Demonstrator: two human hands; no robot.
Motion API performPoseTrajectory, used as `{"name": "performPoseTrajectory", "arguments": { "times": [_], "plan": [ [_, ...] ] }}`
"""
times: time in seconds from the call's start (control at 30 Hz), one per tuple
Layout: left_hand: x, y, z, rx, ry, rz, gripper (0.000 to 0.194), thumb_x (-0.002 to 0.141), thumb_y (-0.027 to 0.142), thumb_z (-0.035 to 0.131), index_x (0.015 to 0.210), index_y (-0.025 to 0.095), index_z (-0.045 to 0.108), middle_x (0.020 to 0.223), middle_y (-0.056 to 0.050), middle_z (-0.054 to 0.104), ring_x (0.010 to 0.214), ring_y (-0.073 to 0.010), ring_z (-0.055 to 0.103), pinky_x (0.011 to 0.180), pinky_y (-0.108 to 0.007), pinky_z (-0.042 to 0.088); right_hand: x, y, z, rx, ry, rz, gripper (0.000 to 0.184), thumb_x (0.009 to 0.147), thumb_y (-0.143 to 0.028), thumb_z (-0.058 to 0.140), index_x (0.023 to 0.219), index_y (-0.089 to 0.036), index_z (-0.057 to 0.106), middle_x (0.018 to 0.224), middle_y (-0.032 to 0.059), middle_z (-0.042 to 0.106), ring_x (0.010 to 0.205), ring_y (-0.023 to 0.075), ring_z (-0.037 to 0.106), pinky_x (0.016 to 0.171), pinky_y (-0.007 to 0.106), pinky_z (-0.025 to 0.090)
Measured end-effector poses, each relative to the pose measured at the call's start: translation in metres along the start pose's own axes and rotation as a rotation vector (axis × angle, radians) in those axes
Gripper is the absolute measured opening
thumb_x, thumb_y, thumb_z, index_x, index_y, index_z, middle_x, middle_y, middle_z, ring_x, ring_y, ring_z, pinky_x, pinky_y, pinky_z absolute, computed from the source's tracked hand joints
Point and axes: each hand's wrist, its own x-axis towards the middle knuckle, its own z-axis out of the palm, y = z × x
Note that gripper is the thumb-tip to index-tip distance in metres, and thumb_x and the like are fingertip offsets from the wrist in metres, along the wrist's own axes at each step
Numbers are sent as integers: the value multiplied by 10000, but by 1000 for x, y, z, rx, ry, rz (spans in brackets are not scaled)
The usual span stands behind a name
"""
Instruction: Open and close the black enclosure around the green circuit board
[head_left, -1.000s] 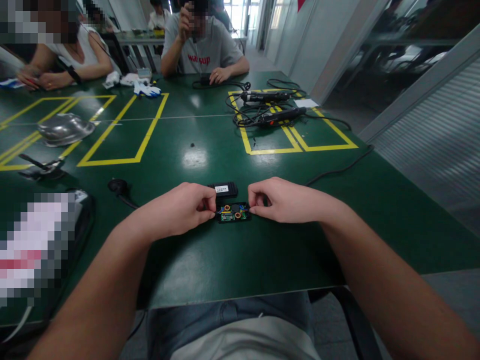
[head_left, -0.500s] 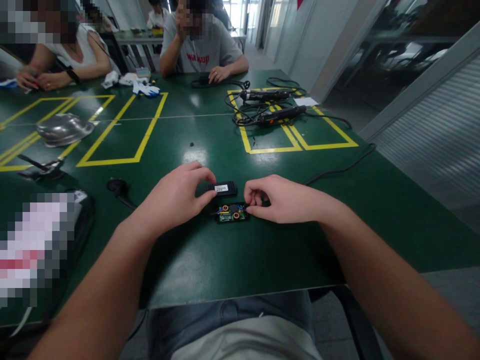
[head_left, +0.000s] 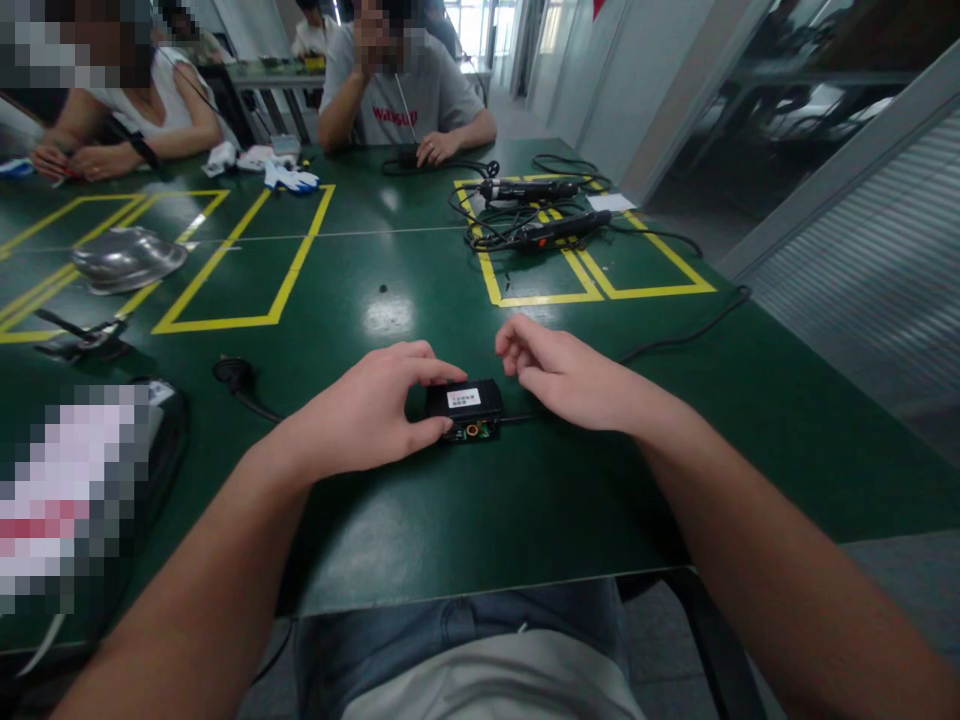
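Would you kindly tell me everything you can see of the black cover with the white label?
The black cover is a small rectangular piece that looks like plastic. Its white label faces up, with dark print too small to read. Its long side runs left to right. The left hand grips its left part, thumb at the near edge, fingers at the far edge. It overlaps the circuit board, leaving the near strip exposed; whether it rests on the casing is unclear.

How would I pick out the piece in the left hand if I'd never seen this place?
Start with the big green table and find the left hand near its closer edge. It holds a small black cover over a partly visible circuit board. Its white printed label sets it apart from the exposed board.
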Motion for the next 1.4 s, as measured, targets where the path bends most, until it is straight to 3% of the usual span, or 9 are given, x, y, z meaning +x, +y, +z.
{"name": "performPoseTrajectory", "arguments": {
  "times": [0.13, 0.27, 0.43, 0.7, 1.23, 1.33, 1.4],
  "plan": [
    [0, 3, 3, -4, -92, 8, 405, 869, 238, 775, 1272, 222, 812, 1098, -48, 755, 1034, -254, 729, 976, -380, 557, 0, -1, 2, -2, -67, -1, 265, 829, -73, 545, 1035, -239, 570, 853, -3, 664, 773, 197, 602, 732, 316, 461],
    [1, 0, 8, -2, -117, -2, 370, 864, 243, 789, 1233, 227, 811, 1118, -52, 759, 1060, -268, 719, 1002, -391, 541, -2, -8, 3, -73, -147, -30, 144, 865, -209, 726, 995, -217, 665, 876, 16, 703, 779, 197, 606, 716, 310, 450],
    [0, -3, 6, -17, -145, -8, 354, 891, 267, 795, 1244, 253, 820, 1095, -45, 751, 1024, -257, 714, 953, -379, 528, 0, -8, 8, -130, -223, -59, 282, 793, -304, 926, 979, -213, 735, 922, 15, 731, 827, 206, 629, 737, 308, 445],
    [3, 3, 7, 23, -155, -43, 346, 885, 267, 828, 1228, 222, 820, 1090, -58, 731, 1024, -266, 693, 958, -378, 519, -1, -14, 11, -198, -202, -37, 276, 787, -228, 936, 936, -214, 705, 879, -8, 724, 799, 188, 639, 711, 282, 411],
    [3, 0, 11, 8, -125, -23, 298, 879, 295, 804, 1169, 230, 799, 1073, -60, 726, 1004, -268, 694, 935, -386, 538, -2, -16, 14, -213, -203, -58, 269, 792, -247, 903, 916, -227, 665, 891, 6, 730, 822, 206, 658, 722, 291, 418],
    [4, -1, 10, -20, -105, -6, 297, 871, 292, 795, 1159, 220, 803, 1071, -59, 738, 991, -261, 706, 957, -391, 543, 0, -12, 15, -183, -190, -72, 300, 807, -318, 899, 940, -229, 644, 910, 14, 726, 835, 213, 658, 735, 301, 426],
    [5, -3, 8, -82, -91, -1, 319, 892, 334, 788, 1190, 219, 807, 1080, -59, 747, 991, -254, 715, 950, -385, 553, 2, -7, 16, -93, -179, -72, 380, 874, -443, 854, 1096, -227, 633, 954, 27, 730, 846, 222, 660, 753, 314, 447]
  ]
}}
